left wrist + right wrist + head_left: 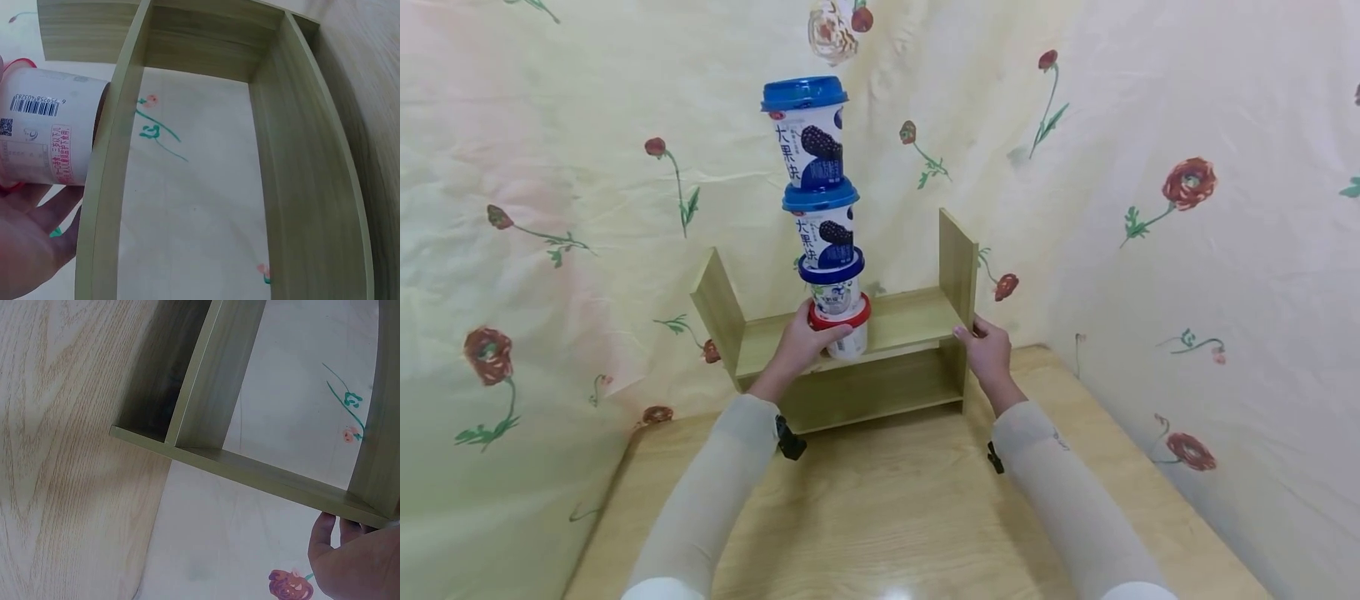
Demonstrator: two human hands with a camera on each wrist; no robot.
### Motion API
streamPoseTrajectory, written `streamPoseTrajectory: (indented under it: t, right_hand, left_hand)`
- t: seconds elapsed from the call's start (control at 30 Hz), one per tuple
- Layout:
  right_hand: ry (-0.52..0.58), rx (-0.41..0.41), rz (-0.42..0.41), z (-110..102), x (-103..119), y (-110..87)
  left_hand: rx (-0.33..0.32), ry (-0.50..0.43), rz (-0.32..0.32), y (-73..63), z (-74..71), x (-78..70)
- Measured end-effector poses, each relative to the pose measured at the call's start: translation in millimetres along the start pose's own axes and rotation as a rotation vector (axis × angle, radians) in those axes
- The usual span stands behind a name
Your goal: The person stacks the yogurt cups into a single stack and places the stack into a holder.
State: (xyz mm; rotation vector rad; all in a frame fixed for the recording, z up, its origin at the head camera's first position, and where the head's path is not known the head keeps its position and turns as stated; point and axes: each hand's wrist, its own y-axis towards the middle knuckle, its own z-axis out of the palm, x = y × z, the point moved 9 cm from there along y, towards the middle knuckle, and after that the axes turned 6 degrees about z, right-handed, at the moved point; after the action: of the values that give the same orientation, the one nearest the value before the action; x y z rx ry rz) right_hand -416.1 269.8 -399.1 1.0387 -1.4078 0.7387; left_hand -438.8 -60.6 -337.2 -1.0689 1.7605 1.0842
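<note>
A tall stack of several yogurt cups rises from the upper board of a small wooden shelf point(895, 321). At the bottom is a red-lidded cup point(850, 345), which my left hand point(797, 343) grips near its lid, thumb across the front. In the left wrist view this cup point(47, 128) shows its barcode, with its base right at the board. Above it come a dark-blue-lidded cup point(837, 297), then a blackberry cup point(825, 238) and a top blackberry cup point(808, 146), both with bright blue lids. The stack leans slightly left. My right hand point(989, 354) holds the shelf's right side panel point(958, 267) at its edge.
The shelf stands on a wood-grain table point(880, 500) near its back edge. Its lower board point(872, 408) sits just above the tabletop, and a left side panel point(718, 312) rises at the other end. Flower-patterned cloth point(587, 208) hangs behind and on both sides.
</note>
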Motion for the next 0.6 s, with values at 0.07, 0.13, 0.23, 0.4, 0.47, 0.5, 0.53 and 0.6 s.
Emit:
streamPoseTrajectory:
  t: [0.07, 0.13, 0.23, 0.4, 0.47, 0.5, 0.53, 0.6]
  right_hand:
    - [0.004, 0.001, 0.006, 0.4, -0.3, -0.1]
    - [0.016, 0.002, 0.005, 0.4, 1.1, 0.4]
    - [0.029, 0.007, 0.001, 0.4, 3.6, 1.2]
    - [0.040, 0.004, 0.014, -1.0, 3.4, 0.4]
    - [0.045, 0.000, 0.021, -1.5, 3.2, -0.7]
    - [0.049, 0.000, 0.025, -1.4, 2.8, -1.1]
    - [0.052, 0.004, 0.029, -0.7, 2.2, -1.4]
    - [0.053, 0.009, 0.038, 0.6, 0.4, -1.6]
  left_hand:
    - [0.011, -0.028, -0.011, 4.3, -0.4, 2.4]
    - [0.021, -0.051, -0.018, 8.9, -1.1, 4.1]
    - [0.028, -0.064, -0.022, 15.8, -2.8, 5.8]
    - [0.036, -0.053, -0.028, 26.4, -4.2, 9.4]
    - [0.035, -0.063, -0.028, 31.3, -5.1, 10.1]
    - [0.033, -0.071, -0.026, 33.8, -5.9, 10.4]
    - [0.029, -0.078, -0.029, 35.5, -6.8, 10.6]
    - [0.023, -0.091, -0.036, 39.0, -8.6, 11.7]
